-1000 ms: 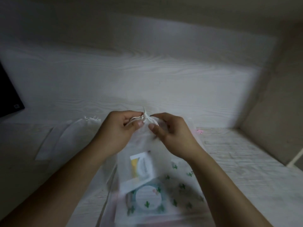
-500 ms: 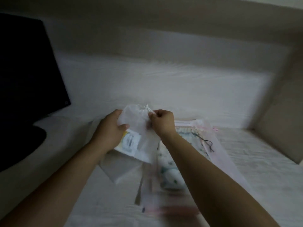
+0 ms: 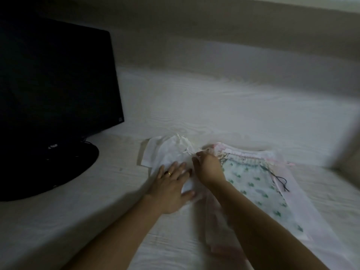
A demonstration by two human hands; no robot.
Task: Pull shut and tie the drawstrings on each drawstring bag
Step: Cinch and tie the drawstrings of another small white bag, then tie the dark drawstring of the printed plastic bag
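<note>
A white drawstring bag [image 3: 171,151] with a tied cord lies on the white table, on top of other white bags at the left of the pile. My left hand [image 3: 171,184] rests flat on its lower part, fingers spread, a ring on one finger. My right hand [image 3: 207,166] has its fingers curled at the top left corner of a flat stack of bags [image 3: 259,184]; the topmost has a green cactus print. Loose dark cords [image 3: 278,178] trail over that stack. Whether the right fingers pinch a cord or fabric is blurred.
A black monitor [image 3: 54,75] on a round black base [image 3: 58,168] stands at the left. A white wood-grain back panel [image 3: 233,117] rises behind the bags, and a side wall closes the right end.
The white bag that both hands held up has been laid down at the left. My left hand now lies flat on it; my right hand has gone to the cactus-print stack. The view swung left.
</note>
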